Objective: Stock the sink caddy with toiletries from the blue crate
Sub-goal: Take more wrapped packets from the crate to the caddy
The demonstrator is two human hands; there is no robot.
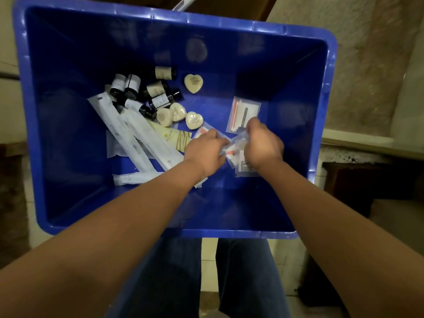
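Head view, looking straight down into blue crate (160,19), with legs in blue trousers (174,271) at near edge. Reaching into right half of crate with both hands, close together, almost touching.

Gripping with left hand (207,149): fingers curled in tight, pinching left edge of small clear sachet (232,145) with orange strip inside. Gripping with right hand (261,143): fingers curled down over right side of same sachet, knuckles up, thumb hidden. Cannot tell whether one sachet or several bunched between hands.

Lying flat on crate floor just beyond right hand: second clear sachet (244,112). Tucked against near side of right wrist: third sachet (245,166), partly covered.

Left of hands on crate floor: heart soaps (177,112), three clustered, a fourth apart farther back. Beyond the cluster, to the left: heap of small dark bottles (146,90) with pale labels, lying on sides. Near left: long white packets (128,131), diagonal and overlapping. Beside them: cream tube (171,136), end hidden behind left hand.
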